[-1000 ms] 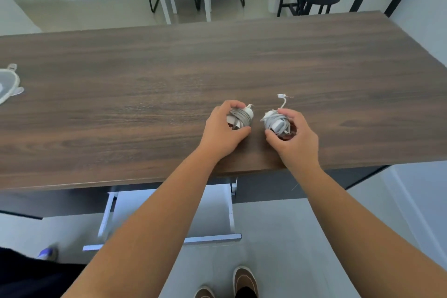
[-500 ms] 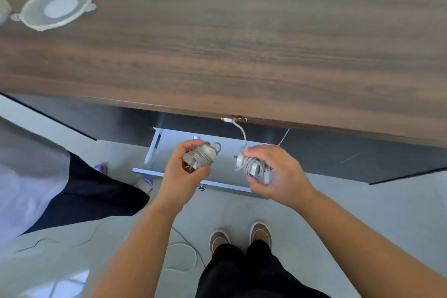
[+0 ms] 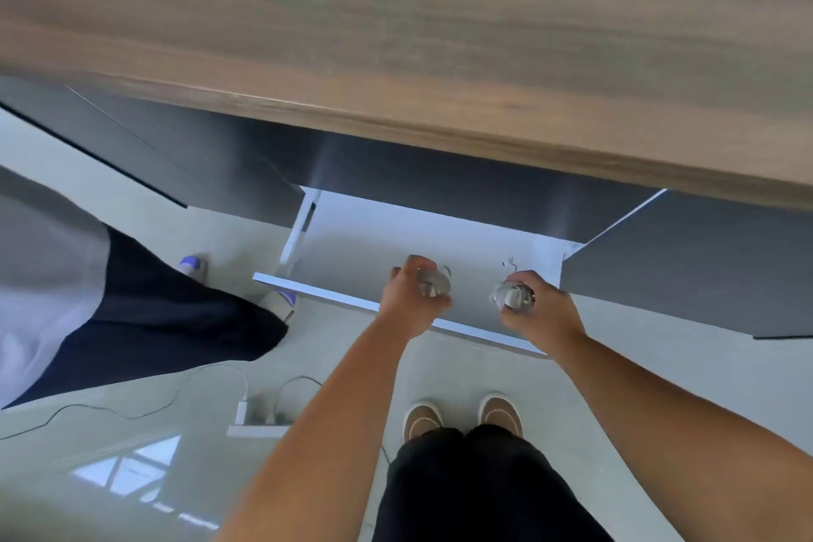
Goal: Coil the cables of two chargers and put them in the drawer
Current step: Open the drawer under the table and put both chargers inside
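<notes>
A white drawer (image 3: 352, 242) stands pulled out below the wooden desk (image 3: 440, 35). My left hand (image 3: 409, 304) grips a coiled grey charger (image 3: 435, 284) low over the drawer's front part. To its right, my right hand (image 3: 541, 312) grips the second coiled charger (image 3: 510, 295), whose loose cable end (image 3: 509, 265) curls up toward the drawer's back. Both bundles sit inside the drawer's outline; whether they touch its floor I cannot tell. The view is blurred.
Another person's dark trouser leg (image 3: 145, 321) and shoes (image 3: 281, 304) stand left of the drawer. A white power strip (image 3: 259, 416) with cables lies on the glossy floor. My own brown shoes (image 3: 462, 416) are just below the drawer front (image 3: 316, 293).
Both hands lifted the coiled chargers off the desk top, carried them down past its edge and lowered them into the open drawer. The camera tilted down toward the floor.
</notes>
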{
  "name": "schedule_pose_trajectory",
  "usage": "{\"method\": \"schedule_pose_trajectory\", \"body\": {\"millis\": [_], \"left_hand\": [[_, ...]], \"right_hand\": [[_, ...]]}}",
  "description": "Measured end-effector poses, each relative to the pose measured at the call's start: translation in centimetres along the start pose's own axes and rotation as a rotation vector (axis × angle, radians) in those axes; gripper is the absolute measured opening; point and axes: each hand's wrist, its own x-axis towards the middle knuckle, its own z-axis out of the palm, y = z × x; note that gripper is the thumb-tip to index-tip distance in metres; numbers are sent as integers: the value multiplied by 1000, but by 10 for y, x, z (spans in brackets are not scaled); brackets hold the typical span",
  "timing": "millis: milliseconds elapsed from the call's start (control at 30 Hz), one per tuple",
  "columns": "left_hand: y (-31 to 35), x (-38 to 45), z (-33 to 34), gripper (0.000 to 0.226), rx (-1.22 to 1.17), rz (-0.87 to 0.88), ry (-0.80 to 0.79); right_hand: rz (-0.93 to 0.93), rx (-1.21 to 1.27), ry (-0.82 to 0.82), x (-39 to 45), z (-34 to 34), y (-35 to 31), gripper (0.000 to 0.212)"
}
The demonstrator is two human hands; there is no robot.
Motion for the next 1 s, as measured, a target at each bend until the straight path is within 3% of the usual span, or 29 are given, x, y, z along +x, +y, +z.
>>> {"method": "schedule_pose_trajectory", "body": {"millis": [200,367,667,1000], "left_hand": [[-34,91,50,48,322,148,-140],[-44,130,99,36,438,57,-131],[-70,156,154,43,522,-28,-210],[-81,163,149,19,623,75,-297]], "right_hand": [[138,-50,-47,54,46,53,46],[219,-155,-67,93,70,80,44],[157,-485,-168,127,95,96,43],[111,-470,-392,120,96,101,32]]}}
